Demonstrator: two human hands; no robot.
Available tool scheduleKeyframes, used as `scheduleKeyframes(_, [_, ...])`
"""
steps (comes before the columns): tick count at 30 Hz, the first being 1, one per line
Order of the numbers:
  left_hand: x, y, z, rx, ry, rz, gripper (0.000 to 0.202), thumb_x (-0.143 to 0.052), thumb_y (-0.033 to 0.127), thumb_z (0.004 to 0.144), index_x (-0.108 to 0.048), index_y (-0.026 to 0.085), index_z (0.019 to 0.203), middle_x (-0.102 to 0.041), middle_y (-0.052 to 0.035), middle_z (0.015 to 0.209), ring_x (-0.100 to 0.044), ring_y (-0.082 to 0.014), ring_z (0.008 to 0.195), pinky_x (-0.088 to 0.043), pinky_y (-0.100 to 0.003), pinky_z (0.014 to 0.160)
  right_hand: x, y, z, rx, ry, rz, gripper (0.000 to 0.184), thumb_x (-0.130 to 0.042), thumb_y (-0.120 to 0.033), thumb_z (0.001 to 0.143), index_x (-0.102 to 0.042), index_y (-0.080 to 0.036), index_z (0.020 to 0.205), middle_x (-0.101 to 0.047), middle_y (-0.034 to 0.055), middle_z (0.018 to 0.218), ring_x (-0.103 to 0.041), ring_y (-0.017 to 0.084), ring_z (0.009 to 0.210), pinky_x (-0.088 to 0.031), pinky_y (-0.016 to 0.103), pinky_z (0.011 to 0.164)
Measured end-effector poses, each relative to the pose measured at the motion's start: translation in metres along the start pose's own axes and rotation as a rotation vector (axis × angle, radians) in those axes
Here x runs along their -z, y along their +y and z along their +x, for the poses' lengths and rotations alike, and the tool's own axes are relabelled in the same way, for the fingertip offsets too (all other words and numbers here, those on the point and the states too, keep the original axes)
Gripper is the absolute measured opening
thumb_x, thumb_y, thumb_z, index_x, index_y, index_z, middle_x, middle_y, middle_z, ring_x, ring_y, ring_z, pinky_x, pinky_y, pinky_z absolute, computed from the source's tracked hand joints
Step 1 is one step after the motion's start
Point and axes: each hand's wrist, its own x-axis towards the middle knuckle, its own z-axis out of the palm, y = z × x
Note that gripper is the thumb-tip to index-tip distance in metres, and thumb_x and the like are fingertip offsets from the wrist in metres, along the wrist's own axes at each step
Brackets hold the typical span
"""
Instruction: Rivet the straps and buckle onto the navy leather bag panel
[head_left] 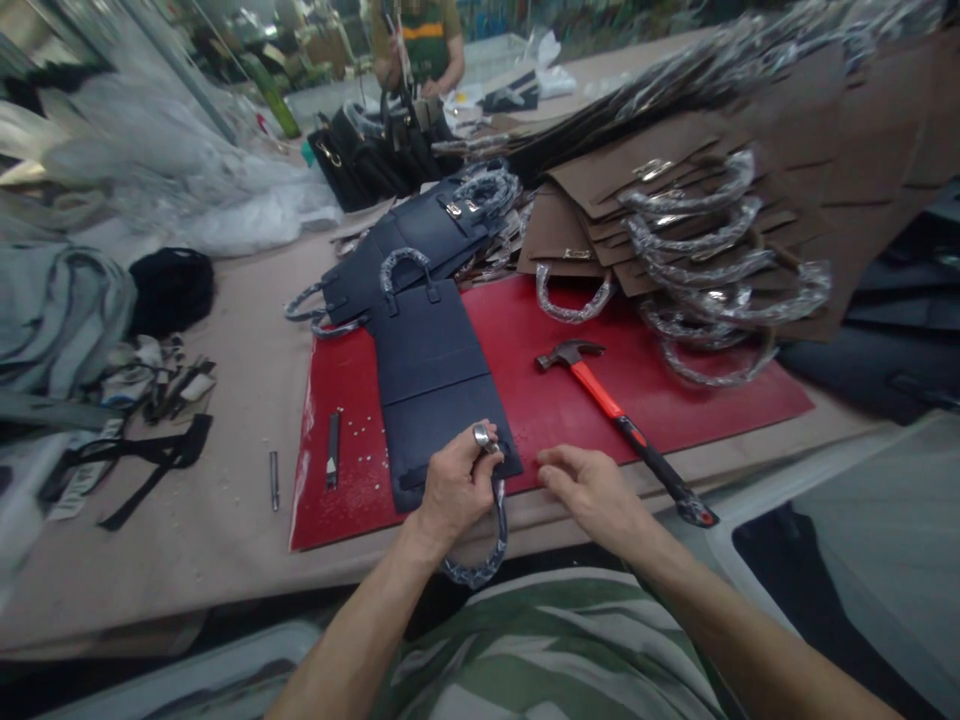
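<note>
A flat dark navy bag panel (435,385) lies on a red mat (570,400) in front of me. My left hand (454,485) is closed on the panel's near edge, where a plastic-wrapped handle (480,560) hangs down over the table edge. My right hand (589,490) rests on the mat's near edge just right of the panel, fingers curled, holding nothing I can make out. A hammer (619,420) with an orange and black grip lies on the mat right of my hands.
Stacks of brown bag panels (675,190) with wrapped handles fill the right of the table. More navy panels (420,245) lie behind. A black punch tool (333,450) and small rivets sit on the mat's left. Straps and scraps (150,420) lie left. Another person (420,50) works at the far end.
</note>
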Motion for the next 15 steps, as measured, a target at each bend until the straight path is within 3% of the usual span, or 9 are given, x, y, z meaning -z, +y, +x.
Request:
scheduleKeyframes(4, [0.0,-0.001,0.001,-0.014,-0.002,-0.011,0.021,-0.058,0.013,0.09,-0.065,0.017,0.11,-0.073,-0.0106,0.113,-0.069,-0.0214,0.111,-0.056,-0.035,0.1,0.044,0.015,0.01,0.202,0.447,-0.479,0.031,-0.053,-0.033,0.086,-0.067,-0.015,0.108,-0.068,0.0154,0.106,-0.064,0.029,0.098,-0.049,0.042,0.089])
scheduleKeyframes(6, [0.0,0.0,0.002,0.002,-0.021,-0.022,0.021,-0.058,0.012,0.09,-0.064,0.017,0.109,-0.073,-0.0107,0.113,-0.069,-0.0218,0.111,-0.056,-0.035,0.1,0.063,0.023,0.017,0.182,0.497,-0.701,0.032,-0.057,-0.033,0.084,-0.065,-0.012,0.107,-0.063,0.0192,0.108,-0.06,0.033,0.101,-0.048,0.044,0.087])
scheduleKeyframes(9, [0.0,0.002,0.003,0.037,-0.042,-0.043,0.021,-0.057,0.012,0.09,-0.064,0.017,0.11,-0.073,-0.0106,0.113,-0.069,-0.0223,0.11,-0.057,-0.036,0.099,0.082,0.028,0.03,0.02,0.362,-0.72,0.022,-0.061,-0.031,0.081,-0.061,-0.015,0.095,-0.061,0.0155,0.097,-0.059,0.03,0.092,-0.047,0.04,0.08])
scheduleKeyframes(12, [-0.001,0.003,0.003,0.055,-0.04,-0.068,0.02,-0.057,0.012,0.09,-0.064,0.018,0.108,-0.073,-0.0098,0.11,-0.07,-0.0225,0.107,-0.057,-0.037,0.098,0.09,0.024,0.041,-0.183,0.201,-0.312,0.014,-0.063,-0.024,0.073,-0.052,-0.019,0.08,-0.056,0.0068,0.08,-0.054,0.021,0.075,-0.045,0.033,0.068])
scheduleKeyframes(15, [-0.003,0.003,0.002,0.068,-0.027,-0.08,0.016,-0.058,0.013,0.089,-0.065,0.019,0.102,-0.073,-0.0091,0.108,-0.071,-0.0228,0.104,-0.057,-0.037,0.097,0.091,0.012,0.045,-0.294,-0.023,0.039,0.017,-0.061,-0.026,0.069,-0.051,-0.02,0.08,-0.055,0.0033,0.072,-0.049,0.015,0.06,-0.044,0.029,0.056])
